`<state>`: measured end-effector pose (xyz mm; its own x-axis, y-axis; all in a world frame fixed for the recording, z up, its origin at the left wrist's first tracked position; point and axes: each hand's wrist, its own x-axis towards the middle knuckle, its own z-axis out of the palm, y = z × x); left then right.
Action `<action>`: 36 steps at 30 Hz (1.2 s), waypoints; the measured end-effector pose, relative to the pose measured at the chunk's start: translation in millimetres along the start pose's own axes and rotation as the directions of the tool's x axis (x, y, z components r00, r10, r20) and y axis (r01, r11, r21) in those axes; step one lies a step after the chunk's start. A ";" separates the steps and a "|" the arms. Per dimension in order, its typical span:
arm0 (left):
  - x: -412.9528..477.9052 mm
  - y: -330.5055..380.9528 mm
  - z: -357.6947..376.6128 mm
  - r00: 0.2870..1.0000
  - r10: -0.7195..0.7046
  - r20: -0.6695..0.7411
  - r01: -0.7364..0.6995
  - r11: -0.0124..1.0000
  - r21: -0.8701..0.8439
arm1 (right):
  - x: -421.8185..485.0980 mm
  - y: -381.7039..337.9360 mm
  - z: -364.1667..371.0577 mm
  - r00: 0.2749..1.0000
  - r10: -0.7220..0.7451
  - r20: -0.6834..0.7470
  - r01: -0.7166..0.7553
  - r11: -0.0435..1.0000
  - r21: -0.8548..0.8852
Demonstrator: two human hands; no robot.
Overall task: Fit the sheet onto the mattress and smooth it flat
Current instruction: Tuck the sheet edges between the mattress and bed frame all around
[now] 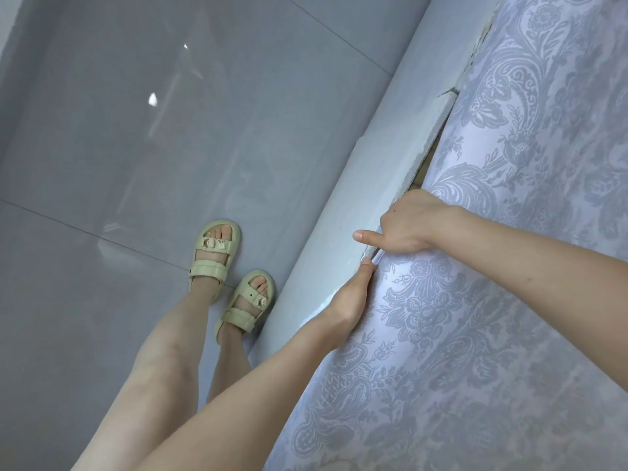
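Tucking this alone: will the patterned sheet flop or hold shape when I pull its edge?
Probably floppy: the sheet drapes in a curve at the edge where the left hand and right hand tuck it. Likely thin; it may slip on the smooth bed frame.

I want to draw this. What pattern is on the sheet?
The sheet is pale with grey flowers and paisley swirls; the head view shows it.
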<state>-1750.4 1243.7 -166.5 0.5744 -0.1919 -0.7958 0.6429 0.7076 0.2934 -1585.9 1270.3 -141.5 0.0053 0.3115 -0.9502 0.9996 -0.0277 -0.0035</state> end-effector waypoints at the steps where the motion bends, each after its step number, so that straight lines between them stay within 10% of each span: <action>1: 3.9 4.6 2.1 0.999 -0.008 0.041 0.008 1.000 -0.003 | -2.1 2.1 0.2 1.000 0.003 -0.005 -0.002 1.000 0.030; 11: 31.3 36.8 -7.0 0.940 -0.340 0.036 0.329 0.929 0.171 | 20.1 -2.7 2.8 0.999 0.041 0.019 -0.041 0.999 -0.011; 16: 17.5 17.3 -19.4 0.943 -0.029 -0.332 0.122 0.957 0.264 | 8.4 -0.4 15.6 0.913 0.039 -0.405 -0.012 0.998 0.069; 20: 15.5 0.6 -16.2 0.963 0.008 -0.271 -0.012 1.000 -0.013 | -5.1 12.3 40.7 0.716 0.106 -0.690 -0.095 0.994 0.054; 28: 24.4 -5.3 -1.7 0.978 -0.202 -0.051 0.198 0.977 -0.074 | 3.6 13.8 39.3 0.835 0.086 -0.543 -0.124 0.992 -0.035; 36: 5.5 0.7 -16.5 0.970 -0.120 -0.210 0.141 0.986 0.089 | 3.4 11.3 35.1 0.869 0.139 -0.475 -0.157 0.988 0.002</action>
<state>-1755.2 1254.4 -179.5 0.3739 -0.1281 -0.9186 0.7601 0.6098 0.2244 -1575.6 1237.7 -155.6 0.1565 0.7179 -0.6783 0.9863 -0.0780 0.1451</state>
